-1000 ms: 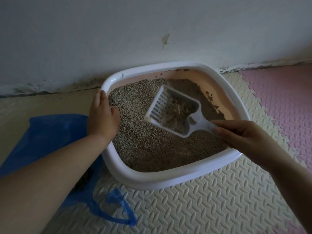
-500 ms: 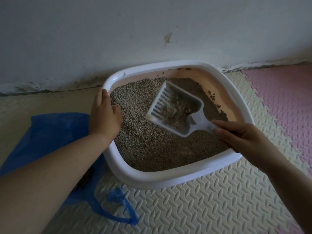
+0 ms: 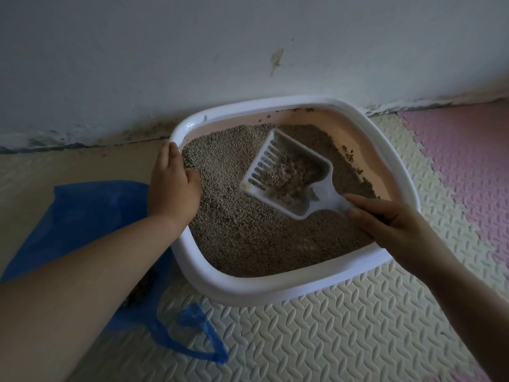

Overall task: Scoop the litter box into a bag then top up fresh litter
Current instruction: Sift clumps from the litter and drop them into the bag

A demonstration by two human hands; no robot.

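A white-rimmed litter box (image 3: 275,293) with a pink inner wall sits on the floor against the wall, filled with grey-brown litter (image 3: 248,235). My right hand (image 3: 391,227) grips the handle of a white slotted scoop (image 3: 286,177), held just above the litter with clumps and grains in its bowl. My left hand (image 3: 172,186) grips the box's left rim, thumb inside over the litter. A blue plastic bag (image 3: 91,216) lies flat on the floor left of the box, partly under my left forearm, with some dark litter inside it.
The box stands on cream foam floor mats (image 3: 344,326), with a pink mat (image 3: 468,161) at the right. A stained white wall (image 3: 248,51) rises right behind the box. The bag's loop handle (image 3: 192,346) trails in front of the box.
The scoop stays over the middle of the box with its load, shifting a little to and fro. My left hand keeps its hold on the rim.
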